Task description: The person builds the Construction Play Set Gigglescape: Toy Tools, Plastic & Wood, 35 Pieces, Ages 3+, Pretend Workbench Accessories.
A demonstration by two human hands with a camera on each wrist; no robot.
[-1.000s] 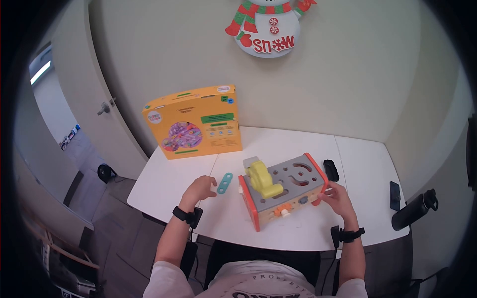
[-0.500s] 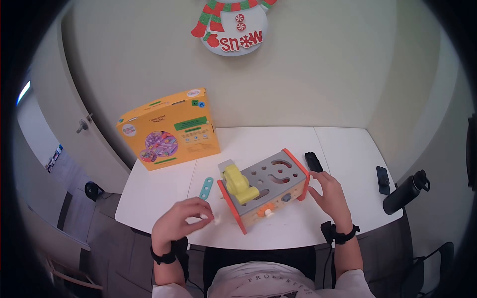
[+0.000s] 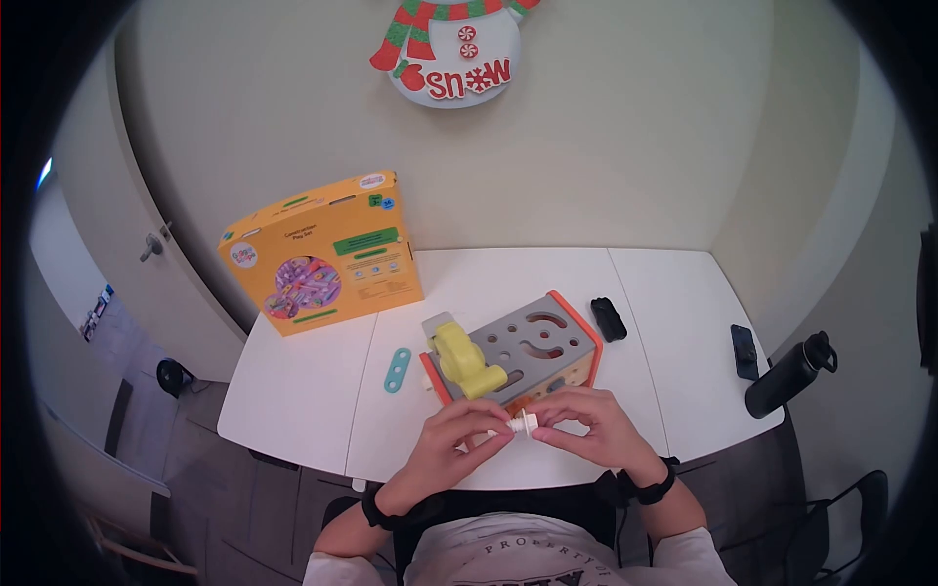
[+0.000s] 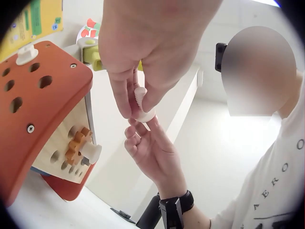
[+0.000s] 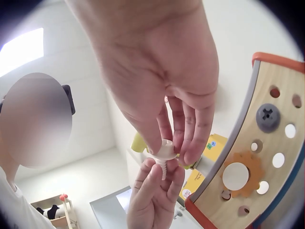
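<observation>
A white plastic toy screw [image 3: 523, 423] is held between both hands, in front of the toy workbench [image 3: 508, 337]. My left hand [image 3: 449, 444] pinches its threaded shank [image 5: 164, 169], while my right hand [image 3: 596, 430] grips the wide head [image 5: 164, 151] with thumb and fingertips. The bench has a grey slotted top and red ends. A yellow plastic piece [image 3: 457, 359] lies across its left part. On the front sit an orange gear [image 5: 255, 176] with a white screw through it and a grey cross-slotted screw head [image 5: 268, 118]. Another white knob [image 4: 27, 55] stands in the red end panel.
To the left of the bench lies a teal strip with holes [image 3: 397, 371]. A yellow box [image 3: 366, 283] stands at the back left. Right of the bench are a black case [image 3: 608, 320], a phone [image 3: 745, 352] and a black bottle [image 3: 789, 379] near the table's edge.
The left hand has moved from beside the teal strip to the bench's front, bringing the white screw. My right hand has left the bench's right end and joined it there, taking the screw's head.
</observation>
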